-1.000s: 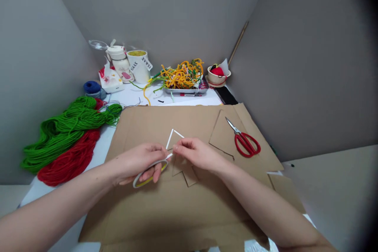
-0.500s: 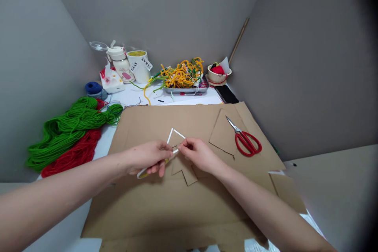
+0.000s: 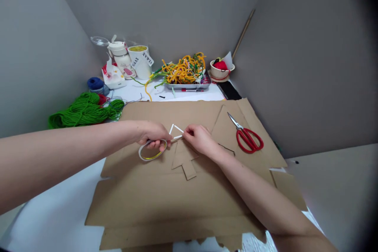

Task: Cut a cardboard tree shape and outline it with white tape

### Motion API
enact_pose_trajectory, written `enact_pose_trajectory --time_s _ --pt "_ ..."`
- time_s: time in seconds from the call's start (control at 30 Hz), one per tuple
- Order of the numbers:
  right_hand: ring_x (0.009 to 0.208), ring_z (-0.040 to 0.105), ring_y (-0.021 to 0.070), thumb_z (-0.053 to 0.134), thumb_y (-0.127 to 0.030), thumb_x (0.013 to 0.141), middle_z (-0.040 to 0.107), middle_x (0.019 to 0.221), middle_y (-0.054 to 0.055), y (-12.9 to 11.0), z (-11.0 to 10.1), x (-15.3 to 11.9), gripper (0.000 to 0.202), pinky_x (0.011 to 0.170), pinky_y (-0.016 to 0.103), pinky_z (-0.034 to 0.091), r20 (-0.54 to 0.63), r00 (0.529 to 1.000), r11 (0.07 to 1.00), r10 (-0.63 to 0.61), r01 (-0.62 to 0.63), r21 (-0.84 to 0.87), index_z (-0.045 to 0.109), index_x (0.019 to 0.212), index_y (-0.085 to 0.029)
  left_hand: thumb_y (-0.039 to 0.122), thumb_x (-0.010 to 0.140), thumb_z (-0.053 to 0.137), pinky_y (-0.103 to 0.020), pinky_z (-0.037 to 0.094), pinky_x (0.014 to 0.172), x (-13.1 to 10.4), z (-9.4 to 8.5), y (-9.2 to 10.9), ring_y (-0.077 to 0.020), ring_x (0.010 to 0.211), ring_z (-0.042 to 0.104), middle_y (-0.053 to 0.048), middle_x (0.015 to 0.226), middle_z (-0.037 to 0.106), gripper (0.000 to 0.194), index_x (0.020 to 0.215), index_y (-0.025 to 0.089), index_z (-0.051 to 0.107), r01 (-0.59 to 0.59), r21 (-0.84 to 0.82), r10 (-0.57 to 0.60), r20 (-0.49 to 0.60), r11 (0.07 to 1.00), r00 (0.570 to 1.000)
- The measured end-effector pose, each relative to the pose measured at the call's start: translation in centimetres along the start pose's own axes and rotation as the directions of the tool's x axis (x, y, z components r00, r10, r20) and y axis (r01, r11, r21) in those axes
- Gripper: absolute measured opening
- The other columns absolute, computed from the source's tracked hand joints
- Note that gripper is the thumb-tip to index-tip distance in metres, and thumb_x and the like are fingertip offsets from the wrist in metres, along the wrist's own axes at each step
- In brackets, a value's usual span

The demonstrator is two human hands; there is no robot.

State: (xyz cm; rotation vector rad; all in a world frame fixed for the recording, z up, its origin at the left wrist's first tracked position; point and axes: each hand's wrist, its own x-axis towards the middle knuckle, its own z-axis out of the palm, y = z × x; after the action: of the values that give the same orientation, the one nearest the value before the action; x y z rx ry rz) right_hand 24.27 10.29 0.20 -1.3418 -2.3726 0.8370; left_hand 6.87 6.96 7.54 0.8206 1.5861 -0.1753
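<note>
My left hand (image 3: 152,132) is closed on a roll of white tape (image 3: 152,159) with a yellow inner ring, held just above the cardboard. Opposite it, my right hand (image 3: 200,138) pinches at the right end of a short tape strip (image 3: 178,137). That strip lies across the top of a tree-shaped cardboard cutout (image 3: 183,158). Two more white strips (image 3: 171,128) form a peak above it, so the three outline a small triangle. My fingertips hide both ends of the lower strip.
Red-handled scissors (image 3: 249,140) lie on the large cardboard sheet (image 3: 147,201), right of my hands. Green yarn (image 3: 82,110) is at the left. Behind are a tray (image 3: 187,86) of orange yarn, a bowl (image 3: 220,73), a black phone-like slab (image 3: 229,90) and a white cup (image 3: 143,67).
Both hands have moved slightly forward and down onto the cutout. The strip now closes the triangle's lower side. The tape roll has turned, showing its full ring.
</note>
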Motion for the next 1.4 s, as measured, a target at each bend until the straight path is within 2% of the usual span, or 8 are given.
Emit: enact_pose_trajectory --time_s 0.3,0.53,0.73,1.07,1.4 --pt "0.067 0.056 0.0147 0.054 -0.027 0.079 0.067 0.070 0.000 0.5 0.0 0.1 0.015 0.063 0.025 0.033 0.001 1.000 0.999 -0.002 0.002 -0.045 0.065 0.071 -0.021 0.020 0.070 0.064 -0.013 0.024 0.032 1.3 -0.3 1.1 -0.0032 0.031 0.035 -0.004 0.048 0.059 0.011 0.061 0.013 0.065 0.069 0.060 -0.068 -0.019 0.996 0.997" --pt "0.069 0.057 0.0147 0.055 -0.027 0.079 0.068 0.072 0.001 0.4 0.0 0.1 0.015 0.066 0.026 0.033 0.012 1.000 0.997 0.001 0.000 -0.073 0.066 0.071 -0.020 0.021 0.064 0.068 -0.015 0.023 0.033 1.8 -0.1 1.2 -0.0040 0.033 0.034 -0.007 0.047 0.059 0.016 0.052 0.013 0.063 0.049 0.083 -0.045 -0.052 0.995 0.998" --pt "0.068 0.056 0.0149 0.055 -0.027 0.078 0.068 0.072 0.001 0.4 0.2 0.3 0.015 0.065 0.026 0.031 0.017 1.000 0.996 0.004 -0.002 -0.090 0.066 0.071 -0.020 0.019 0.059 0.070 -0.016 0.023 0.033 2.4 -0.3 1.2 -0.0057 0.035 0.034 -0.010 0.050 0.061 0.012 0.050 0.014 0.064 0.056 0.111 -0.052 -0.035 0.992 0.998" --pt "0.066 0.056 0.0145 0.055 -0.026 0.078 0.067 0.070 0.001 0.4 0.1 0.3 0.014 0.063 0.026 0.031 0.022 1.000 0.995 0.002 0.001 -0.097 0.065 0.070 -0.020 0.016 0.062 0.067 -0.016 0.022 0.033 2.5 0.0 1.8 -0.0053 0.033 0.033 -0.009 0.046 0.058 0.016 0.047 0.013 0.062 0.062 0.155 -0.055 -0.047 0.986 0.997" --pt "0.066 0.056 0.0145 0.056 -0.025 0.078 0.067 0.069 0.001 0.2 0.1 0.3 0.013 0.064 0.026 0.031 0.028 1.000 0.994 0.002 0.001 -0.109 0.064 0.069 -0.020 0.019 0.056 0.068 -0.016 0.022 0.032 2.9 0.0 1.6 -0.0066 0.035 0.033 -0.009 0.046 0.059 0.013 0.046 0.015 0.062 0.034 0.167 -0.028 -0.034 0.985 0.999"
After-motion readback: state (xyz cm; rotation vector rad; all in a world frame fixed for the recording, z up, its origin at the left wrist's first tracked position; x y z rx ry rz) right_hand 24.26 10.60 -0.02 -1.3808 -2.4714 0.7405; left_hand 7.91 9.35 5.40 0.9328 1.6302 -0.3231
